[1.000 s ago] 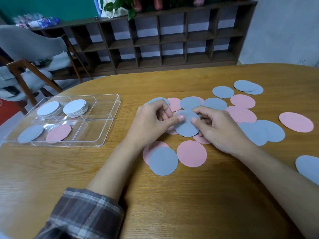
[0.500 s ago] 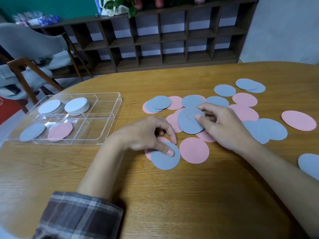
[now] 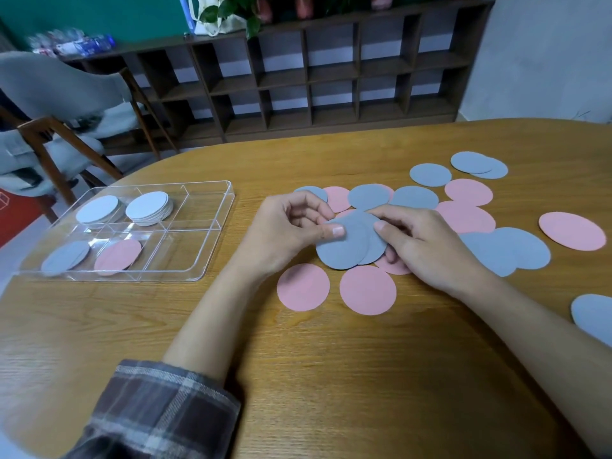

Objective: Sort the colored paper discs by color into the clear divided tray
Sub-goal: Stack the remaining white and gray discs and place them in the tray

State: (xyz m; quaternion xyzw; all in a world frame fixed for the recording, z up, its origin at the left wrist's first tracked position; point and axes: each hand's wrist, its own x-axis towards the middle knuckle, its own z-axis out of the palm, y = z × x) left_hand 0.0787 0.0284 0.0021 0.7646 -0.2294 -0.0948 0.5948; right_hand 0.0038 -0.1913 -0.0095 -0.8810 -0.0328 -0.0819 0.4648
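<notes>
At the lower left of the frame a brown-and-grey plaid sleeve (image 3: 155,412) covers the left forearm, which reaches up over the oval light-wood table (image 3: 331,392). The bare right forearm comes in from the lower right corner. Just above it, a blue-grey paper disc (image 3: 592,318) is cut off by the right edge. Two pink paper discs (image 3: 303,287) (image 3: 367,289) lie flat side by side, apart from each other, just below the hands.

In the middle of the frame both hands meet over two overlapping discs. The left hand (image 3: 284,236) pinches the front blue-grey paper disc (image 3: 342,248), thumb on top near its upper edge and fingers curled behind. The right hand (image 3: 427,246) pinches the second blue-grey paper disc (image 3: 376,246), which sits partly under the first, with its thumb on top. Whether the pair is lifted off the table I cannot tell.

At centre left sits the clear plastic divided tray (image 3: 228,207). Its near row holds one blue-grey disc (image 3: 66,258) in the left compartment and one pink disc (image 3: 117,255) in the next. Its far row holds two stacks of white discs (image 3: 97,209) (image 3: 149,206) in neighbouring compartments.

More loose blue-grey and pink discs are scattered above and to the right of the hands, some overlapping, with one lone pink disc (image 3: 572,230) near the right edge.

Beyond the table stand a grey upholstered chair with a wooden frame (image 3: 59,91) at upper left and a dark wooden cubby shelf (image 3: 331,77) across the top.
</notes>
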